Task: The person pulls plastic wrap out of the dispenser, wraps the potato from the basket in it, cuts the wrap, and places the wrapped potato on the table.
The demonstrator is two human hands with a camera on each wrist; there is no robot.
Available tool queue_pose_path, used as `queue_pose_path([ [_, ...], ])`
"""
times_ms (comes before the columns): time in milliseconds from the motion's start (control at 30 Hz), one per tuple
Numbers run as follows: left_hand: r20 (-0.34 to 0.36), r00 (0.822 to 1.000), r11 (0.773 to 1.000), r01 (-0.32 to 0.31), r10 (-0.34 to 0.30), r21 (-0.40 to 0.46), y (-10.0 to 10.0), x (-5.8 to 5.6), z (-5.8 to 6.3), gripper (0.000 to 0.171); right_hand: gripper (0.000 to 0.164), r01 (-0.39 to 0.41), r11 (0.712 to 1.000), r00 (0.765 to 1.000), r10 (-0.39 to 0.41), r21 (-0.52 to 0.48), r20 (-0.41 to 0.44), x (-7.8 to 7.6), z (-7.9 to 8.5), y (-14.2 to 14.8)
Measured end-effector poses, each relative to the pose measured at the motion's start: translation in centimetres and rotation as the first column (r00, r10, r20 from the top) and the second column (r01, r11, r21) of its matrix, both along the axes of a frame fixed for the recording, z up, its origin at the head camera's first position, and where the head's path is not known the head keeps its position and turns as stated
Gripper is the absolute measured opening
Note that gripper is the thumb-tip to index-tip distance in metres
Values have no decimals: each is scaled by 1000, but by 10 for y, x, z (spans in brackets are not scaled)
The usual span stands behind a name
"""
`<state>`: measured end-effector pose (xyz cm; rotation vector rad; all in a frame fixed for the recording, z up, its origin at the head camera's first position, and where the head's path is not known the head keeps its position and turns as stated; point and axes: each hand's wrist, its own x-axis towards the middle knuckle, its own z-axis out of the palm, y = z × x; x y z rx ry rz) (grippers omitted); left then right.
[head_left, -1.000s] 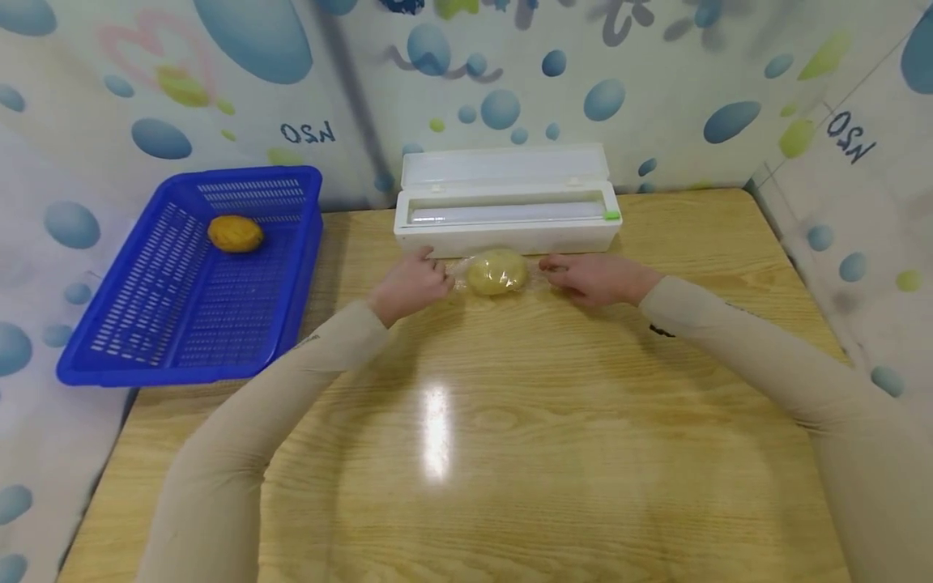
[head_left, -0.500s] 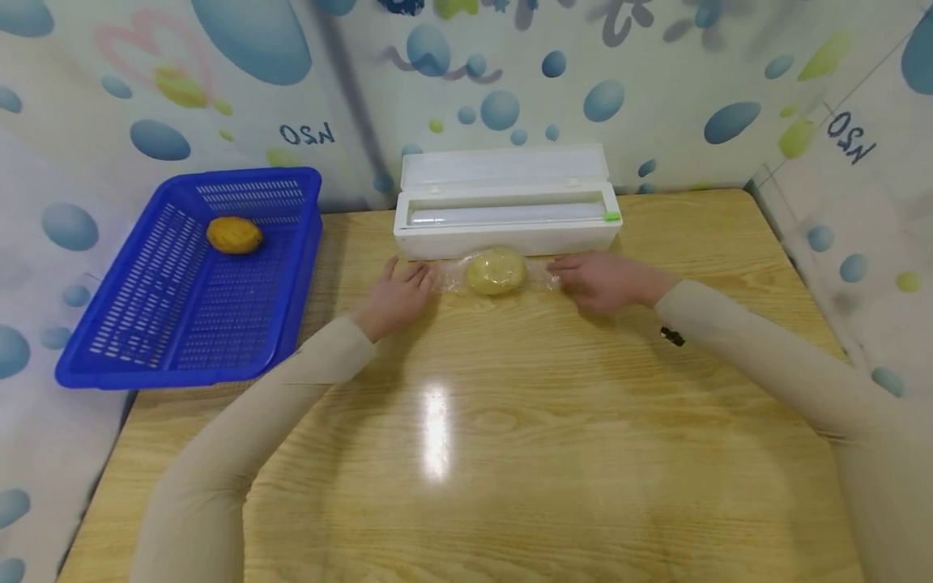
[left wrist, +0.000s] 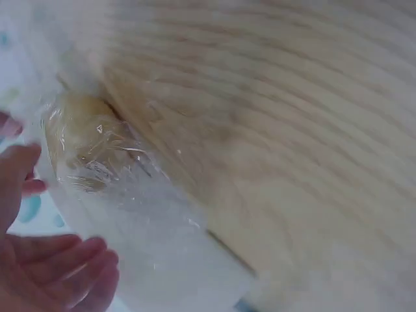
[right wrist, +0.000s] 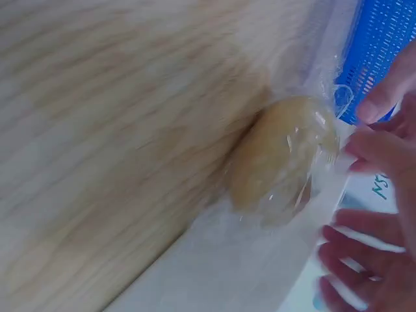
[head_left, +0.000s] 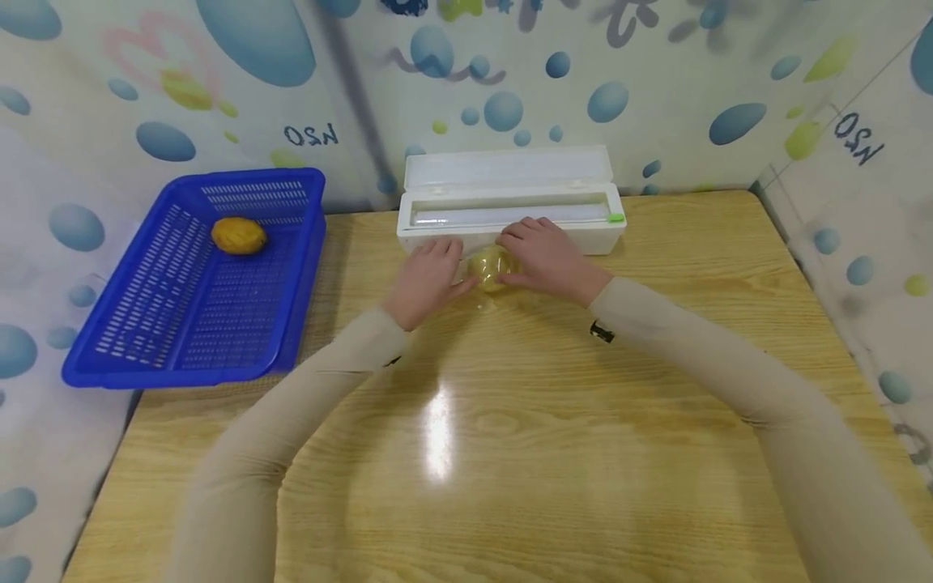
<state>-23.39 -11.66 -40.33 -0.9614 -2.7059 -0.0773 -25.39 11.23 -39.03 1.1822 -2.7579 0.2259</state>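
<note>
The fingers of the left hand (head_left: pixel 426 279) are loosely extended and grasp nothing; they point to the far edge of the surface (head_left: pixel 510 453), while the thumb reaches sideways to the yellow item (head_left: pixel 487 267). The fingers of the right hand (head_left: pixel 543 255) are likewise relaxed, slightly bent and not clenched. This hand slants inward, its fingertips before the front of the white box (head_left: pixel 598 241) and its thumb by the item. Whether either thumb presses the item, I cannot tell.

The item, rounded and covered with clear film (left wrist: pixel 156 198), lies between the two hands, just in front of the box, near the far edge of the surface. Both forearms, in beige sleeves (head_left: pixel 678 332), come from the near corners and converge there. The box has its lid raised and a roll (head_left: pixel 466 218) inside. At the left edge of the surface is the blue basket (head_left: pixel 300 267), holding a yellow-orange fruit (head_left: pixel 239 236).

Half a second ago, the hands were farther apart, at the two ends of the spread film. Now both are closer to the item, which remains at its place.
</note>
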Motion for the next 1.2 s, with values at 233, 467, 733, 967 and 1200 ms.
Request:
queue_pose_path([
  [233, 322, 942, 983, 41, -97, 177, 12, -17, -5, 49, 54, 40, 994, 996, -48, 104, 79, 1, -4, -13],
  [467, 238, 951, 979, 184, -199, 83, 18, -19, -8, 50, 40, 75, 997, 997, -74, 32, -29, 10, -11, -10],
  [733, 307, 941, 988, 155, -142, -20, 26, -21, -3, 41, 46, 101, 995, 995, -101, -21, -3, 9, -17, -8],
  [967, 431, 882, 981, 154, -191, 121, 20, -28, -5, 34, 51, 58, 995, 998, -58, -78, 9, 8, -23, -2],
  [1200, 459, 862, 977, 196, -214, 89, 23, -24, 4, 55, 56, 36, 999, 999, -36, -39, -5, 11, -24, 2],
])
